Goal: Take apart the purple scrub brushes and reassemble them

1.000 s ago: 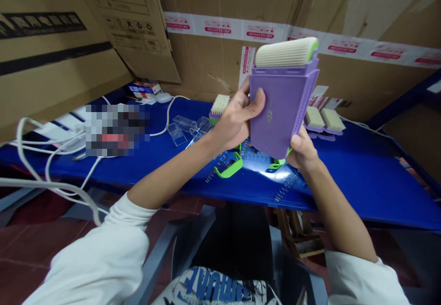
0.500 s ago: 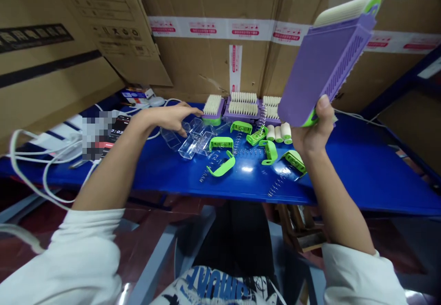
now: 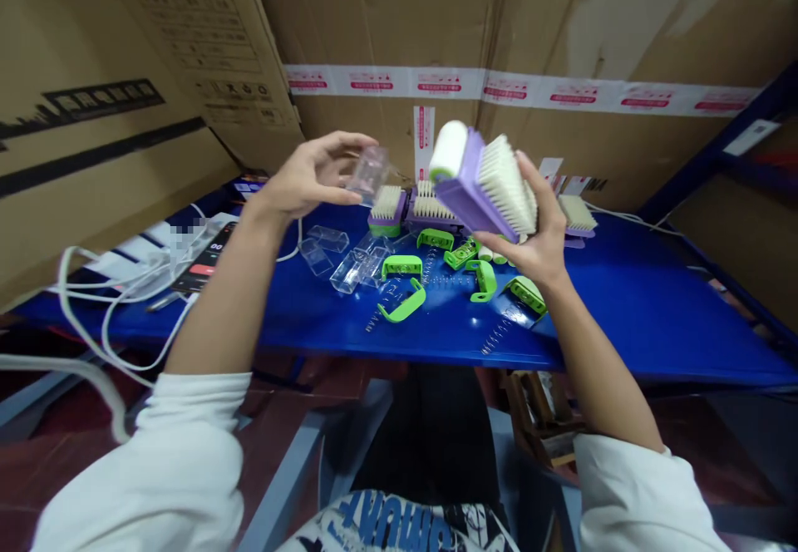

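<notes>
My left hand (image 3: 317, 171) is raised over the table's left half, thumb and fingers closed on a small clear plastic box (image 3: 369, 176). In my right hand (image 3: 544, 232) is a purple brush (image 3: 477, 186) with cream bristles; a white roller with a green end sits along its edge. The brush is tilted, bristles toward the right. Below my left hand lie several more clear plastic boxes (image 3: 349, 271). Several bright green curved brackets (image 3: 402, 267) and thin metal springs (image 3: 499, 332) are scattered in front. White rollers (image 3: 486, 254) are partly hidden beneath the held brush.
Other purple brushes (image 3: 387, 209) stand along the back, one (image 3: 577, 215) at the right. White cables (image 3: 93, 303) and a phone (image 3: 209, 261) are on the left. Cardboard walls (image 3: 362, 12) close off the back and left of the blue table (image 3: 654, 311).
My left hand has picked up a clear plastic box and lifted it. My right hand has turned the brush so its bristles show and brought it left and lower.
</notes>
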`<state>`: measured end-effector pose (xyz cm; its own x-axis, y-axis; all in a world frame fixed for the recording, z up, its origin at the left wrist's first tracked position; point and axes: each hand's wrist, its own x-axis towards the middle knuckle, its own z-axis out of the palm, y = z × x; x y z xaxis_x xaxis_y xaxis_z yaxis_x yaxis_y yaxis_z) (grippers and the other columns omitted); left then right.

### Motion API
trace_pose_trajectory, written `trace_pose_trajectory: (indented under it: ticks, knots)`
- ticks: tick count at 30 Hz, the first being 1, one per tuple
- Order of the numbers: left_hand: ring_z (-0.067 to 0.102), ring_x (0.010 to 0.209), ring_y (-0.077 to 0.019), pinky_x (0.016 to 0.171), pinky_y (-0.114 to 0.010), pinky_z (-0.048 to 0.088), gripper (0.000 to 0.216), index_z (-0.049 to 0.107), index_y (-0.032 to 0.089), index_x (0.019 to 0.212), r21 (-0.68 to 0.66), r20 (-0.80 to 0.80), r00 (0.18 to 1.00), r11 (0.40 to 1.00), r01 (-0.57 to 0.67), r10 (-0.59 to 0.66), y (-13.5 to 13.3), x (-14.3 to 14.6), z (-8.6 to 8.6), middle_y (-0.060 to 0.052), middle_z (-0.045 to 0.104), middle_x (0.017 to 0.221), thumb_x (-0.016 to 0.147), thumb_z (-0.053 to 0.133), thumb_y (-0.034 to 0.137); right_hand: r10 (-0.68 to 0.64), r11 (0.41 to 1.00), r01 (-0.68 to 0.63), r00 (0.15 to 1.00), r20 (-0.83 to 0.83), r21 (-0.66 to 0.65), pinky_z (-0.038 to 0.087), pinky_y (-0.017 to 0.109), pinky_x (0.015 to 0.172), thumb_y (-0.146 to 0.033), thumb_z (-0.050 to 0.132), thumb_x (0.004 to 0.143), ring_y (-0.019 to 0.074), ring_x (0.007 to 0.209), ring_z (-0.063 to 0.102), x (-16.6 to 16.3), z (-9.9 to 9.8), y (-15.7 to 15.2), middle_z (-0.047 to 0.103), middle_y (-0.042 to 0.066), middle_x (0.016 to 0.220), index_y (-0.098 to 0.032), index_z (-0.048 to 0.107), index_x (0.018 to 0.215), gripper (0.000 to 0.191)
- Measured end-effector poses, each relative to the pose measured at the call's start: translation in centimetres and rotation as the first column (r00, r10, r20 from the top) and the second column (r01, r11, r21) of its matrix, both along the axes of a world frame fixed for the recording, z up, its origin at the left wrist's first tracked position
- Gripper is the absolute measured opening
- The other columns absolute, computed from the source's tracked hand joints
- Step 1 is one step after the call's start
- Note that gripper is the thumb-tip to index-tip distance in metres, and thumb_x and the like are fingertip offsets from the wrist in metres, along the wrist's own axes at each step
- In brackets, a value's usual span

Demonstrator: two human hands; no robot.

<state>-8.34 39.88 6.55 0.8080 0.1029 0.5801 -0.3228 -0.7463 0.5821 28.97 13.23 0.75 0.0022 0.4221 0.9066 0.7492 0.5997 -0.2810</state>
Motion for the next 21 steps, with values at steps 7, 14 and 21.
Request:
trace_pose_trajectory:
  ticks: [7,14,21]
  knots:
    - [0.072,0.150,-0.0423,0.098,-0.048,0.076,0.106,0.073,0.029,0.157,-0.283,0.159,0.967,0.947,-0.149,0.200,-8.3,6.2,-2.7,-0.017,0.074,0.163,0.062,0.110,0.059,0.028,1.000,-0.026,0.994,0.103,-0.013,0.067,0.067,0.102,-0.065,0.096,0.087,0.0366,0.112,0.078,-0.2,0.5,-0.5,0.081,0.009,0.136,-0.044,0.064,0.172,0.094]
    - [0.069,0.156,-0.0420,0.122,-0.054,0.068,0.109,0.068,0.033,0.159,-0.223,0.128,0.976,0.964,-0.143,0.175,-8.6,6.0,-4.3,-0.016,0.072,0.164,0.065,0.108,0.070,0.006,0.993,0.021,0.974,0.227,-0.116,0.065,0.063,0.108,-0.068,0.101,0.080,0.0360,0.115,0.074,-0.1,0.7,-1.3,0.082,0.007,0.137,-0.046,0.068,0.170,0.098]
    - [0.069,0.156,-0.0458,0.128,-0.064,0.065,0.113,0.067,0.036,0.158,-0.224,0.147,0.977,0.967,-0.118,0.153,-9.1,6.1,-5.1,-0.008,0.073,0.162,0.063,0.110,0.078,0.027,0.978,0.013,0.981,0.190,-0.206,0.064,0.069,0.110,-0.076,0.099,0.079,0.0406,0.117,0.075,-1.1,0.6,-1.3,0.082,0.010,0.136,-0.041,0.068,0.171,0.102]
